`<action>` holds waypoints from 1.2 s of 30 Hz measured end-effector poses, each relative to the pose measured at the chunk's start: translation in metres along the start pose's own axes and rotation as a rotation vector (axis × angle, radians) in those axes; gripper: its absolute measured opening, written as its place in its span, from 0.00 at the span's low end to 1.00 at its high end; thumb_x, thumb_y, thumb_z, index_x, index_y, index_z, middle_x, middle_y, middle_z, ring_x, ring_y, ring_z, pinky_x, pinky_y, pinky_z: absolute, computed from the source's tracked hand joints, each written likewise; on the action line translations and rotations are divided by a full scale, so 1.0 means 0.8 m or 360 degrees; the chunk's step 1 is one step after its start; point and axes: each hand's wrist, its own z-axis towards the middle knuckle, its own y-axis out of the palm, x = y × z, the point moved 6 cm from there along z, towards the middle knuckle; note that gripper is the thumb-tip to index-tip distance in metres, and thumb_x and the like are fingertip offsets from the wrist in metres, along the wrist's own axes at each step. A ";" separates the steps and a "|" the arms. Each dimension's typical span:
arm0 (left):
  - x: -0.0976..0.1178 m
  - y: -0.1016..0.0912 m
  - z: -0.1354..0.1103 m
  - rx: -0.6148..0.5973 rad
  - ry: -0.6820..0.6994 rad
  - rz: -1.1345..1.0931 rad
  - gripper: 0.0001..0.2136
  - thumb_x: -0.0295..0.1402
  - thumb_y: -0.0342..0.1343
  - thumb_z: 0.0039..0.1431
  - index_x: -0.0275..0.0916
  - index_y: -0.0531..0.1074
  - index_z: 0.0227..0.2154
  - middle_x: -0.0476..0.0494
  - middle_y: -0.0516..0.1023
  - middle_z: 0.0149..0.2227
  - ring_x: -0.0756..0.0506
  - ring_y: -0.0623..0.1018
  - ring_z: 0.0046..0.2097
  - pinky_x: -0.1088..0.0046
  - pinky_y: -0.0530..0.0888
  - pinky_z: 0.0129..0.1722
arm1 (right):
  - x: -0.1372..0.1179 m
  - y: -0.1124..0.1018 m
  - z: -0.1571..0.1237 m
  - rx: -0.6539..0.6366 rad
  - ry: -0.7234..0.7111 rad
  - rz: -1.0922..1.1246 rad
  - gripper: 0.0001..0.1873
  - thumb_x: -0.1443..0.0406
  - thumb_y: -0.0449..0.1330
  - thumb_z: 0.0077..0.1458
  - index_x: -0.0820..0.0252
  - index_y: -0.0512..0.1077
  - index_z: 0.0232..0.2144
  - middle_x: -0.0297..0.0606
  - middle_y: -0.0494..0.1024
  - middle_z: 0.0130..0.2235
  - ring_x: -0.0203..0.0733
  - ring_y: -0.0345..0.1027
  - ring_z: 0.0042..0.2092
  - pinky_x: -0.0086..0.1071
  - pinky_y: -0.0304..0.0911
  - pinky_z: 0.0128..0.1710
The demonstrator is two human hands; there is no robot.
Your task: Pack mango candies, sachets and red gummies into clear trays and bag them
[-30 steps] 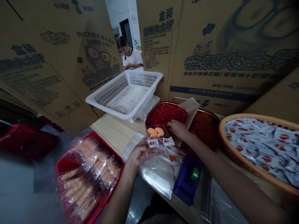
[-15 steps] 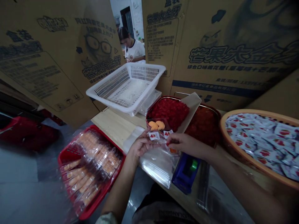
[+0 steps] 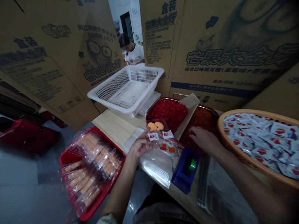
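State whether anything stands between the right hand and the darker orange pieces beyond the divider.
Nothing visible does: the right hand is over the near part of the orange pieces; whether its fingertips touch them is unclear. The pale divider stands to the hand's left, beside the red pieces.

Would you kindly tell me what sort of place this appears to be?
Probably a small sweets-packing workshop: large printed cartons stand beyond the table, an orange basket brims with small sachets, and a red basket holds clear-wrapped packs.
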 end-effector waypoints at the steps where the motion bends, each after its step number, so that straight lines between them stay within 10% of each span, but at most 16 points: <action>1: 0.000 -0.001 0.000 0.0001 0.0002 -0.0004 0.43 0.13 0.52 0.38 0.48 0.54 0.61 0.44 0.77 0.47 0.42 0.80 0.41 0.57 0.73 0.46 | 0.017 0.012 0.003 -0.0104 0.0053 -0.0119 0.05 0.67 0.58 0.52 0.61 0.72 0.32 0.43 0.75 0.36 0.45 0.70 0.37 0.32 0.59 0.33; 8: 0.000 0.000 0.002 0.0024 0.0017 -0.0003 0.43 0.13 0.51 0.39 0.49 0.55 0.61 0.44 0.77 0.47 0.42 0.79 0.43 0.56 0.73 0.47 | 0.044 0.055 0.013 -0.0314 -0.0044 0.0032 0.04 0.70 0.60 0.45 0.59 0.72 0.28 0.36 0.76 0.30 0.41 0.70 0.33 0.29 0.58 0.29; 21: 0.002 0.001 -0.002 0.0054 0.0058 0.0010 0.43 0.14 0.52 0.38 0.50 0.56 0.60 0.46 0.78 0.44 0.43 0.80 0.39 0.57 0.73 0.47 | 0.061 0.014 0.005 -0.0016 0.0205 0.0915 0.05 0.65 0.57 0.47 0.59 0.71 0.29 0.36 0.77 0.30 0.39 0.70 0.31 0.30 0.64 0.30; 28: -0.001 0.005 0.004 0.0042 0.0051 -0.0021 0.41 0.14 0.53 0.37 0.48 0.60 0.58 0.46 0.78 0.42 0.42 0.79 0.41 0.56 0.72 0.47 | -0.035 -0.003 -0.021 -0.0296 0.0067 0.1492 0.14 0.57 0.61 0.42 0.59 0.71 0.30 0.34 0.74 0.26 0.35 0.63 0.25 0.26 0.57 0.21; 36: -0.005 0.000 0.010 0.0047 0.0079 -0.0040 0.41 0.14 0.53 0.36 0.46 0.59 0.58 0.44 0.77 0.45 0.44 0.79 0.38 0.64 0.73 0.42 | -0.146 0.045 -0.032 -0.0358 -0.0518 0.1073 0.03 0.67 0.57 0.44 0.59 0.70 0.26 0.35 0.74 0.26 0.40 0.67 0.29 0.29 0.61 0.28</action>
